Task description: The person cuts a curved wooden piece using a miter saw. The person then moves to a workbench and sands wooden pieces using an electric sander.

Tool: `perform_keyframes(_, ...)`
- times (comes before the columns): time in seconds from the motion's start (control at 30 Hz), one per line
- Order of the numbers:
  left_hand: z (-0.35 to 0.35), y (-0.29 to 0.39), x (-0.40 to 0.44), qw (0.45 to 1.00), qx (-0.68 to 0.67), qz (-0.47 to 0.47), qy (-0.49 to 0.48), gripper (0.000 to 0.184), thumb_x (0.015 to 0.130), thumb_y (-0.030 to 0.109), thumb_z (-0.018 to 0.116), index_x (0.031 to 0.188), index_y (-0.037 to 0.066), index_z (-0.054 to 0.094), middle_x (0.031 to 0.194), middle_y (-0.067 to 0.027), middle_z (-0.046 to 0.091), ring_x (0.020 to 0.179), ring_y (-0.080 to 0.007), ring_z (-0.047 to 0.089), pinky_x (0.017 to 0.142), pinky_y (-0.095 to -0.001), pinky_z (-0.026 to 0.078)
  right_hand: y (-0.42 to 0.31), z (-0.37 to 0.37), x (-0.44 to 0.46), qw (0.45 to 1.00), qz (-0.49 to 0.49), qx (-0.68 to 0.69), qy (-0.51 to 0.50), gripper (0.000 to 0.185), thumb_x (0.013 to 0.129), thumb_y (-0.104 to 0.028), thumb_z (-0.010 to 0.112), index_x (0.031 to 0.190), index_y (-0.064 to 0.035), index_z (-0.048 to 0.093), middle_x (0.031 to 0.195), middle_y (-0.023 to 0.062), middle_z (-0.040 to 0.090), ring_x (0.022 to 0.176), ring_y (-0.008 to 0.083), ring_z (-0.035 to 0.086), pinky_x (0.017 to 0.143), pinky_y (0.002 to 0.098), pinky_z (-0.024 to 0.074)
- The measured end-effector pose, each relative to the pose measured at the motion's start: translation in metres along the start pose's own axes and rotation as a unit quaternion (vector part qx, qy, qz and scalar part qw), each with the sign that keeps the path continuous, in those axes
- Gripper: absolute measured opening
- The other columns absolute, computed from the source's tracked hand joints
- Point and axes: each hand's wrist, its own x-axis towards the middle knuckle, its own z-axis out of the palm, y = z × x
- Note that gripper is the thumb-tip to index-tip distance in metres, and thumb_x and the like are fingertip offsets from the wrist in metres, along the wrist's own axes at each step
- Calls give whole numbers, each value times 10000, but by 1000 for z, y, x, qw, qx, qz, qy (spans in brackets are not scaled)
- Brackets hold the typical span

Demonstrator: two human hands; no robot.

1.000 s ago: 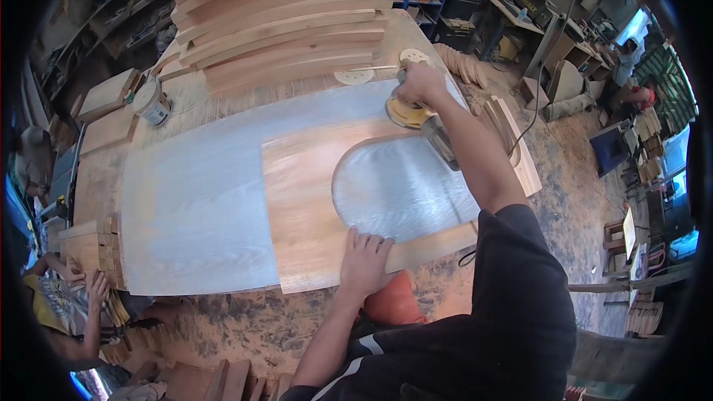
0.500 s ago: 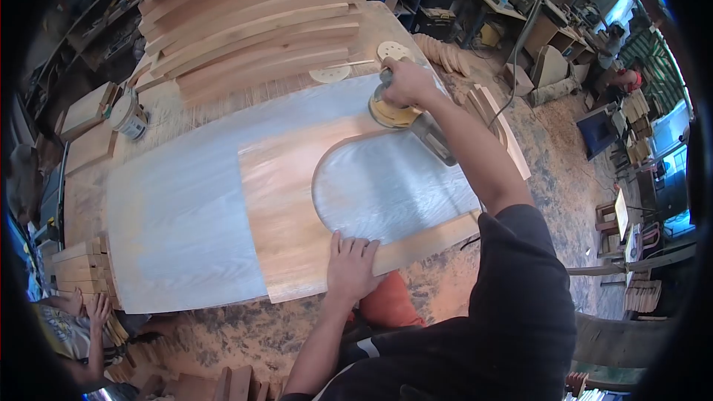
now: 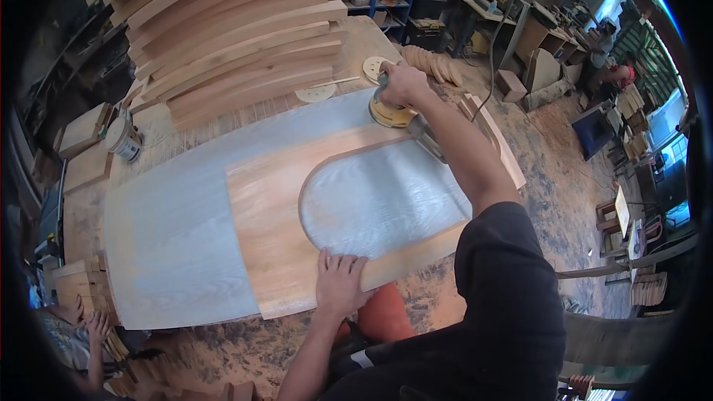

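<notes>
My right hand is closed around the top of a yellow-and-dark electric sander, which sits at the far edge of the work. The sander's dark dust canister sticks out beneath my forearm. My left hand lies with its fingers stretched out on the near edge of a pale wooden panel. This panel has a rounded arch-shaped opening, through which a larger bluish-grey board shows. My left fingertips are close to the opening's lower rim.
Curved wooden pieces are stacked high at the back. Round sanding discs lie behind the board, and a white bucket stands at left. A cord hangs at right. Another person's hands show at lower left.
The view has shifted, so the panel and boards appear lower and further left. Relative to the panel, the sander has moved slightly away and right. My left hand stays on the near edge.
</notes>
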Motion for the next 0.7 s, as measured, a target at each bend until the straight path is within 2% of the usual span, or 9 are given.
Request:
perform_keyframes(0.03, 0, -1, 1, 1000, 1, -3, -2, 664, 745, 513, 857, 1254, 114, 709, 1166, -70, 664, 1154, -286, 601, 1225, -632, 291, -4, 1, -3, 1000, -2, 2, -3, 599, 784, -285, 725, 1364, -161, 639, 1281, 184, 704, 1250, 337, 663, 1026, 458, 543)
perform_keyframes(0.1, 1, 0, 1, 1000, 2, -6, -5, 679, 740, 519, 859, 1263, 114, 707, 1171, -71, 667, 1152, -284, 604, 1227, -628, 290, -10, 7, -16, 996, -82, -1, -26, 600, 779, -276, 733, 1358, -149, 640, 1252, 184, 722, 1223, 345, 677, 1020, 459, 545)
perform_keyframes(0.23, -1, 2, 1, 1000, 4, -4, -3, 683, 738, 523, 860, 1267, 119, 707, 1171, -70, 667, 1148, -280, 605, 1230, -623, 290, -18, 13, -2, 997, -74, 18, -28, 606, 774, -278, 732, 1358, -144, 640, 1236, 179, 737, 1191, 351, 695, 1010, 465, 548)
perform_keyframes(0.3, -1, 2, 3, 1000, 11, -10, -17, 670, 736, 514, 866, 1261, 128, 709, 1172, -63, 668, 1152, -273, 608, 1230, -621, 291, -24, 5, 16, 999, -39, -2, -24, 596, 778, -279, 724, 1353, -147, 643, 1212, 176, 750, 1169, 353, 707, 997, 468, 553)
perform_keyframes(0.4, 0, 2, 4, 1000, 6, -13, -15, 670, 730, 518, 871, 1257, 137, 710, 1173, -57, 668, 1171, -267, 607, 1233, -619, 289, -30, 11, 5, 997, -71, 14, -27, 607, 776, -276, 728, 1366, -160, 643, 1241, 188, 738, 1182, 353, 703, 994, 464, 558)
perform_keyframes(0.53, 0, 3, 3, 1000, -2, -20, -14, 680, 724, 529, 872, 1259, 141, 711, 1173, -56, 670, 1178, -270, 606, 1234, -619, 288, -30, 18, -8, 996, -58, 10, -62, 678, 728, -324, 749, 1384, -189, 640, 1292, 168, 701, 1213, 364, 675, 1004, 465, 553)
perform_keyframes(0.63, 0, 0, 4, 1000, -5, -10, 3, 684, 722, 533, 872, 1255, 136, 711, 1165, -57, 668, 1167, -274, 606, 1234, -616, 290, 0, 16, 7, 999, -27, 23, -21, 704, 727, -329, 760, 1405, -188, 631, 1301, 169, 696, 1227, 355, 672, 1022, 457, 550)
perform_keyframes(0.7, 1, 2, 6, 1000, 0, -16, -3, 676, 729, 524, 870, 1253, 127, 710, 1170, -54, 669, 1168, -273, 604, 1234, -615, 289, 29, 10, 11, 999, 40, 15, -33, 746, 721, -346, 781, 1433, -193, 621, 1331, 172, 687, 1249, 341, 668, 1044, 447, 545)
